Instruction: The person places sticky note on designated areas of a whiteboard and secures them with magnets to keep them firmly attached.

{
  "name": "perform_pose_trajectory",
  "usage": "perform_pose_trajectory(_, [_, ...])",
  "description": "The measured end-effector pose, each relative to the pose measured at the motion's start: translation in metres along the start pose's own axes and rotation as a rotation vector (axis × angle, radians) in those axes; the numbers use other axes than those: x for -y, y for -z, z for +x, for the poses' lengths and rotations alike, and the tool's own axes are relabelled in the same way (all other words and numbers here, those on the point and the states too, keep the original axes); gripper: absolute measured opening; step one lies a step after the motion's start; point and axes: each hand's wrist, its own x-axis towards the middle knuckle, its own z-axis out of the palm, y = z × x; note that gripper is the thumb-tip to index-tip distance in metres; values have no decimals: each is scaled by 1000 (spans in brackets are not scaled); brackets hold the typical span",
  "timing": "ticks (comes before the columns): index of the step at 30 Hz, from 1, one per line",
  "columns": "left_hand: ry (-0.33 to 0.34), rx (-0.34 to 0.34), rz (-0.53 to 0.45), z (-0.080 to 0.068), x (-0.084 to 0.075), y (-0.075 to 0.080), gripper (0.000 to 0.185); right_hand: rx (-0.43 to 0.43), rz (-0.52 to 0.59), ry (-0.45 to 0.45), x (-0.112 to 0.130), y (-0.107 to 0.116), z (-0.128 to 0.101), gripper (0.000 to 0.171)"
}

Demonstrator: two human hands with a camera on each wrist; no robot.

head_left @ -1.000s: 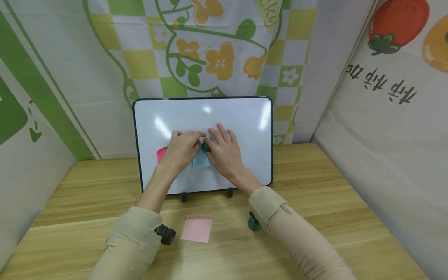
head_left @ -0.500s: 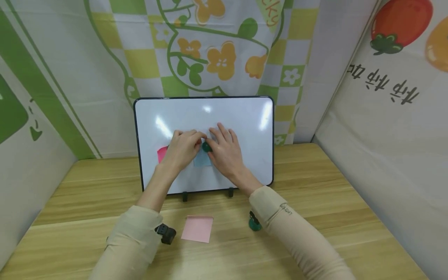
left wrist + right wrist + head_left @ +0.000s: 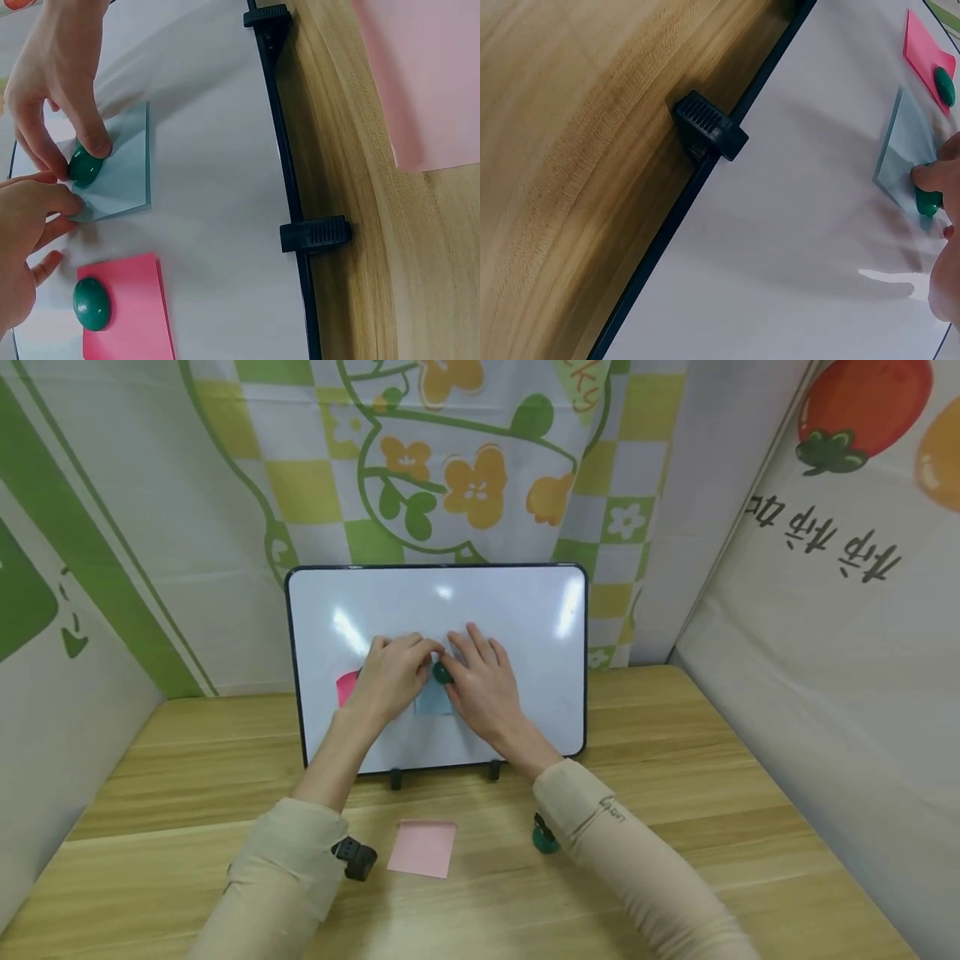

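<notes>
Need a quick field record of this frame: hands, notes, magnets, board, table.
right hand: pinches green magnet on blue note
left hand: holds the blue note's edge against the whiteboard
red note: on board, pinned by second magnet
table: pink note, spare magnet

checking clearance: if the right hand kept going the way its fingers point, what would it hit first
The right hand already pinches the green magnet on the blue note. Pushed on, it would probably press straight into the whiteboard; depth is hard to judge.
</notes>
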Motion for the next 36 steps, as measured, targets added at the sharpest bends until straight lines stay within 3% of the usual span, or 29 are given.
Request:
perform_pose_trajectory(12, [32, -18, -50, -10, 0, 1, 31, -11, 78, -18, 2, 8, -8, 46])
perform_pose_trajectory(23, [50, -25, -79, -22, -2, 4, 32, -14, 193, -93, 1, 11, -22, 48])
perform_pose_trajectory(36, [23, -74, -71, -31, -2, 3, 32, -28, 209, -105, -2, 9, -34, 51])
